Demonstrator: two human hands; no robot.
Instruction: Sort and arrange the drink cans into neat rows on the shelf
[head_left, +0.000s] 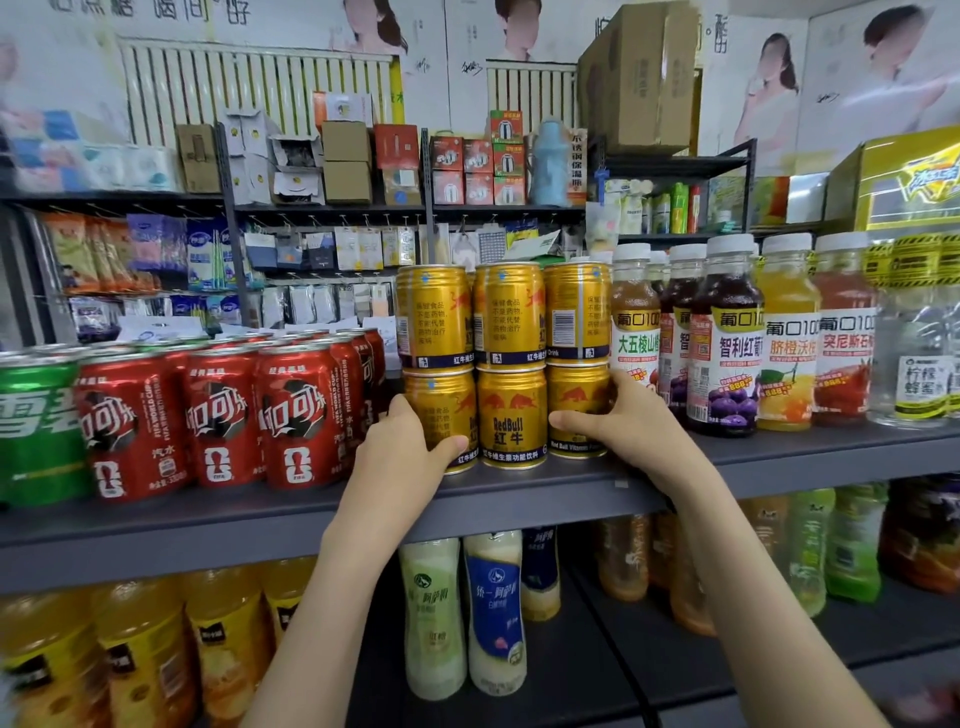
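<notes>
6 gold cans stand 2 high on the shelf beside red cans; left grip curls round the bottom-left can, right grip round the bottom-right can; labels face unevenly, so straightening seems left

I've got the grey shelf across my view, a bare strip along its front edge. At the left end a green can stands upright near the front edge, just beside the red cola cans, and those run back in several rows toward the rear edge. Around the middle, three lower gold cans stand side by side close to the front edge. Three upper gold cans are stacked upright on their lids. Right of the gold block, white-capped juice bottles stand upright in rows. Toward the right end I see a clear bottle next to them.
</notes>
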